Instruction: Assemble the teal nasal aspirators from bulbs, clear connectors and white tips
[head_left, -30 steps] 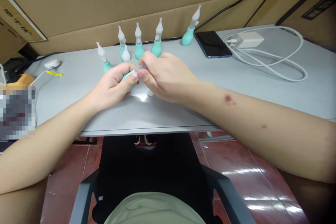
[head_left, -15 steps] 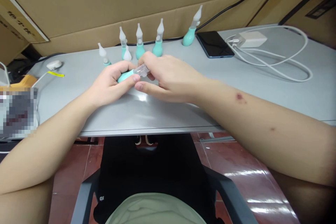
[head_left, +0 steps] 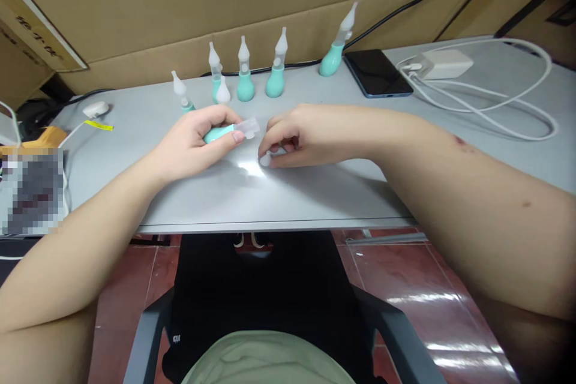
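Note:
My left hand is closed around a nasal aspirator with a teal bulb. Its clear tube points right, with no white tip on its end. To the right, close over the table, my right hand pinches a small whitish round piece, partly hidden by the fingers. Behind the hands stand several teal aspirators with white tips, among them a middle one and a leaning one at the right. A loose white nozzle tip stands upright in front of one of them.
A dark phone lies at the back right beside a white charger with a looped cable. At the left are a small white device and a cable with a yellow tag. Cardboard walls the grey table's back.
My right hand has moved away from the aspirator's clear tube, to the right and down toward the table, and a small whitish piece now shows at its fingertips. My left hand keeps its hold.

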Demonstrator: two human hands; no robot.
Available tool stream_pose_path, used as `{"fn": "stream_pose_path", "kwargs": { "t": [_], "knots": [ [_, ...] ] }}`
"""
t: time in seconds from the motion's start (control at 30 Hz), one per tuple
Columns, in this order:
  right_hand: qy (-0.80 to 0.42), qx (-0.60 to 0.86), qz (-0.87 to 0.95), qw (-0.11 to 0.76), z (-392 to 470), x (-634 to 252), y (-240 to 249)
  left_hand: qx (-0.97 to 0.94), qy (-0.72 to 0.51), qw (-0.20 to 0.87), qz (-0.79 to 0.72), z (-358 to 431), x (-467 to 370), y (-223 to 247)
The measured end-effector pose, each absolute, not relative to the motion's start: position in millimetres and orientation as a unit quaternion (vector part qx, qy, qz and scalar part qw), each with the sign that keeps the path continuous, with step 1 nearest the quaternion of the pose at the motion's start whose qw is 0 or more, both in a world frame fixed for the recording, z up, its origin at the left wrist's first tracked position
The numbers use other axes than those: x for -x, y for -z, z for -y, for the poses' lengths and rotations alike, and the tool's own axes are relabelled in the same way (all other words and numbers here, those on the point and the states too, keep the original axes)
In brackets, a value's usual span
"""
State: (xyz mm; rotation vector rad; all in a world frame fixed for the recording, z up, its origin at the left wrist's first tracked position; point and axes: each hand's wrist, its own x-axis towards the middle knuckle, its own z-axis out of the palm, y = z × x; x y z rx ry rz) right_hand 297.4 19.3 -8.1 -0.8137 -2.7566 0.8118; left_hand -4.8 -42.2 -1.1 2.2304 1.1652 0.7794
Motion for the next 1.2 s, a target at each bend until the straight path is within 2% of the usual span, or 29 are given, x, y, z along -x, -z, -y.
{"fn": "stream_pose_path", "kwargs": {
  "t": [0.2,0.4,0.5,0.8,1.2],
  "knots": [
    [-0.302,0.271,0.91,0.09,-22.7,-297.9,7.7,-0.827,-0.269,0.247,-0.426,42.5,5.5,-0.5],
    [-0.435,0.248,0.819,0.28,-23.9,-296.5,4.2,-0.829,-0.272,0.249,-0.421,42.7,8.1,-1.0],
    [-0.474,0.25,0.78,0.323,-23.6,-293.8,5.3,-0.832,-0.267,0.25,-0.418,42.2,9.2,-1.6],
    [-0.544,0.177,0.746,0.341,-33.8,-287.9,21.1,-0.832,-0.267,0.253,-0.416,43.0,9.0,-3.7],
    [-0.564,0.141,0.735,0.349,-32.7,-284.3,20.2,-0.832,-0.27,0.262,-0.407,42.1,9.5,-0.5]
  ]
}}
